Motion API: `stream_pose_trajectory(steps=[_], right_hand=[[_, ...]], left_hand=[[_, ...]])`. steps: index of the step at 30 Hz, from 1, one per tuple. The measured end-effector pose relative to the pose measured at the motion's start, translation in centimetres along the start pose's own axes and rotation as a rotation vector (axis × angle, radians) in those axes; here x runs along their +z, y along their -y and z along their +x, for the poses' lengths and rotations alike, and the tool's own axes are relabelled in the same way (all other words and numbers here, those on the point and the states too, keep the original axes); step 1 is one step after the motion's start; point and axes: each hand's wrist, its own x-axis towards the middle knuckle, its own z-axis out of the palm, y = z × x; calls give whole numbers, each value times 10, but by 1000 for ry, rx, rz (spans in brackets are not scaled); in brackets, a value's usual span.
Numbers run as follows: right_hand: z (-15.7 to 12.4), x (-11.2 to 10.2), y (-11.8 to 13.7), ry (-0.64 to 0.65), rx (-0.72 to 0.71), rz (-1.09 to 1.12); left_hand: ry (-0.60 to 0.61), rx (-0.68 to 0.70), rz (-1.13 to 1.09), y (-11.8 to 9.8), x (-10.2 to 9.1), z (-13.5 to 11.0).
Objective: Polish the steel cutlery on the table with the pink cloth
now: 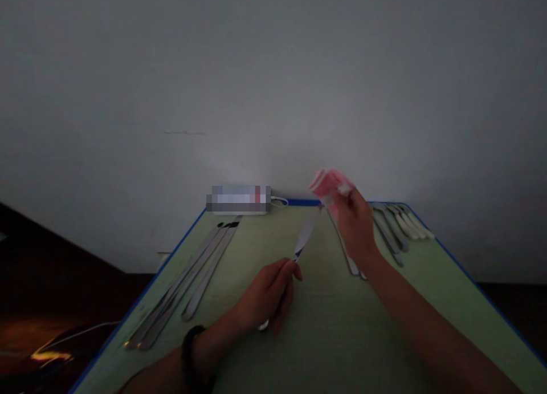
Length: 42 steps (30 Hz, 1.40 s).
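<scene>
My left hand point(273, 294) is closed round the handle of a metal table knife point(306, 233). Its blade points up and away to the right, and the handle's end shows below my fingers. In my right hand point(354, 220) is a bunched pink and white cloth point(328, 183), pinched between the fingers and raised above the table's far side. The knife's tip is close to the cloth; I cannot tell whether they touch. Partly hidden behind my right hand, metal handles point(351, 265) lie on the table.
Long metal utensils point(188, 285) lie along the left of the green, blue-edged table point(342, 337). At the back right are more metal utensils point(390, 234) and several pale-handled ones point(412, 226). A blurred-out white box point(239, 203) with a white cable stands against the wall.
</scene>
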Motion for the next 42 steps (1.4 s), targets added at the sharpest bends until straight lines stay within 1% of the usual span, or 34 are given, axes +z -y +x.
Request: stream_pose_trajectory(steps=[1, 3, 5, 6, 8, 10, 13, 16, 18, 20, 22, 25, 27, 28, 29, 31, 32, 34, 36, 39, 41, 42], right_hand=[[-4, 1, 0, 61, -80, -60], [-17, 8, -4, 220, -191, -175], [-30, 17, -10, 330, -229, -252], [-36, 22, -14, 335, -233, -259], [-43, 28, -19, 291, -224, -243], [-43, 30, -23, 191, -201, -189], [-37, 29, -27, 77, -91, -33], [-30, 27, -32, 81, 64, 123], [-25, 25, -34, 83, 130, 163], [-17, 22, -37, 36, 147, 151], [-7, 14, -39, -40, 129, 89], [12, -5, -42, -144, 106, -41], [21, -17, -43, -178, 111, -103], [23, -22, -44, -162, 118, -120], [23, -24, -44, -112, 126, -132], [19, -21, -43, 49, 140, -162], [14, -15, -43, 152, 140, -179], [1, -1, -44, 260, 103, -240], [-13, 14, -43, 372, 5, -286], [-27, 26, -38, 456, -116, -386], [-32, 27, -31, 459, -145, -470], [-33, 26, -26, 464, -134, -485]], left_hand=[[-19, -8, -12, 0, -1, 1], [-61, 1, -23, -1, -2, 2], [-100, 35, -15, -1, -3, 3], [-111, 56, -3, -1, -3, 4], [-113, 89, 27, -2, -2, 3], [-97, 91, 54, -2, 0, 2], [-84, 69, 90, -2, 2, 0], [-75, 49, 116, -2, 3, 0], [-68, 28, 124, -2, 3, 0], [-56, 19, 146, -2, 3, -1], [-36, 18, 171, -1, 3, -1], [-5, 8, 175, -1, 2, -2], [-31, 17, 132, -1, 0, -1], [-64, 25, 94, -1, -1, 0], [-108, 30, 45, 0, -2, 1], [-203, 43, -52, -1, -4, 4], [-237, 51, -85, -1, -6, 6], [-262, 73, -98, -1, -8, 7], [-259, 92, -52, -1, -10, 8], [-269, 85, 41, 0, -12, 7], [-272, 68, 65, 0, -12, 7], [-266, 59, 68, 0, -12, 7]])
